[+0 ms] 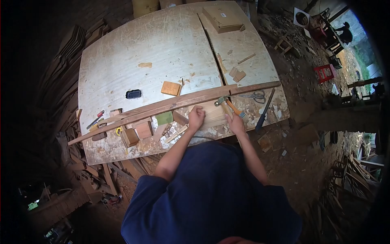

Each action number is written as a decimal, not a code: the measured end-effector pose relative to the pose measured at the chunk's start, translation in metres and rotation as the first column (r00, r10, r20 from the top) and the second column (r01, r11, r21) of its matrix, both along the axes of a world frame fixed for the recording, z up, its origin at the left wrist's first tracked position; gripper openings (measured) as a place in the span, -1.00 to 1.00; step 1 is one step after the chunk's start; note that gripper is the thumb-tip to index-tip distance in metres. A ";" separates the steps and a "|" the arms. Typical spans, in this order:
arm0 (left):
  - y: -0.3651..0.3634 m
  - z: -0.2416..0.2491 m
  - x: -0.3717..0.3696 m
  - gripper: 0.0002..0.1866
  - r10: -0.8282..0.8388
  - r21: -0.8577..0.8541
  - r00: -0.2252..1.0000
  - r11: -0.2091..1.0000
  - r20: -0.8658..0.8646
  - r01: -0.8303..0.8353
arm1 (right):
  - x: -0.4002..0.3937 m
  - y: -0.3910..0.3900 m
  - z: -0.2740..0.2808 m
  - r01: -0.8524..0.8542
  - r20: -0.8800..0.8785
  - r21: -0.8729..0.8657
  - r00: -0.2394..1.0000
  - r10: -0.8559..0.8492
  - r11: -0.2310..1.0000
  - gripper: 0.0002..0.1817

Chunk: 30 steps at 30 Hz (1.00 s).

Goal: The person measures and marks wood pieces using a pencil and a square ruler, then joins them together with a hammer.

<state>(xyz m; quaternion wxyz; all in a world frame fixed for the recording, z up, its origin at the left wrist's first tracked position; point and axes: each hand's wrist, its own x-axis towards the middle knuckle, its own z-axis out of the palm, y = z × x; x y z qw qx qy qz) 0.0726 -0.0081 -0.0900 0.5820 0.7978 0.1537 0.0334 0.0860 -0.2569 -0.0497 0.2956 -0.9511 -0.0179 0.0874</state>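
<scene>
My right hand [235, 124] is wrapped round the wooden handle of a hammer [219, 101], its metal head over the far part of a pale wooden board [213, 116]. At the board's left side, my left hand [196, 117] is closed with fingers curled; whatever it may pinch is too small to make out. An orange-handled tool [233, 107] lies just right of the hammer. Behind the board runs a long brown wooden strip [178, 101]. Left of my left hand are a brown block [180, 118] and a green block [164, 118].
Scissors [256, 96] and a dark-handled file-like tool [265, 112] lie at the right. A black tray [133, 94], a wood block [171, 88] and a cardboard box [222, 18] are on the worktable [122, 61]. Wood scraps surround it; a person [345, 32] is far right.
</scene>
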 end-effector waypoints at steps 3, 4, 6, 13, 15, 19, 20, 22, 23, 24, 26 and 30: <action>0.002 -0.005 0.000 -0.79 -0.040 0.008 0.999 0.999 0.011 0.040 | 0.000 -0.006 -0.008 -0.017 0.025 0.000 1.000 0.017 1.000 -0.48; 0.003 -0.011 0.001 -0.78 -0.045 0.021 0.999 0.999 0.013 0.044 | 0.001 -0.005 -0.007 -0.012 0.007 0.000 1.000 0.012 1.000 -0.48; 0.003 -0.014 0.001 -0.79 -0.065 0.048 0.998 0.997 0.000 0.065 | -0.002 0.000 -0.011 0.076 -0.123 0.100 0.990 -0.063 0.992 -0.45; 0.003 0.000 0.002 -0.84 -0.125 0.144 0.988 0.983 0.088 0.112 | -0.012 0.015 -0.005 0.094 -0.111 0.012 0.990 -0.092 0.996 -0.45; 0.003 0.004 0.004 -0.85 -0.144 0.189 0.983 0.975 0.111 0.121 | -0.011 0.017 -0.003 0.096 -0.112 0.010 0.989 -0.094 0.995 -0.46; -0.001 0.008 0.004 -0.88 -0.144 0.203 0.988 0.971 0.062 0.129 | -0.011 0.019 -0.010 0.121 -0.098 0.040 0.988 -0.117 0.992 -0.49; -0.001 0.009 0.004 -0.88 -0.151 0.213 0.986 0.968 0.071 0.133 | -0.011 0.018 -0.012 0.108 -0.090 0.039 0.990 -0.104 0.993 -0.49; 0.000 0.005 0.003 -0.89 -0.199 0.300 0.969 0.942 0.147 0.148 | -0.012 0.018 -0.005 0.083 -0.075 0.036 0.994 -0.080 0.996 -0.50; 0.000 0.003 0.004 -0.89 -0.221 0.343 0.957 0.928 0.185 0.148 | -0.012 0.016 0.000 0.056 -0.060 0.032 0.997 -0.054 0.998 -0.51; 0.001 0.003 0.003 -0.89 -0.220 0.340 0.958 0.929 0.183 0.148 | -0.016 0.015 0.014 0.029 -0.049 0.028 0.998 -0.027 0.999 -0.52; -0.001 0.001 0.003 -0.90 -0.222 0.330 0.958 0.931 0.179 0.154 | -0.026 0.011 0.020 -0.020 -0.013 0.024 1.000 0.020 1.000 -0.54; 0.000 0.006 -0.001 -0.92 -0.234 0.369 0.941 0.920 0.247 0.131 | -0.049 0.004 0.006 -0.102 0.032 0.008 0.994 0.102 0.995 -0.57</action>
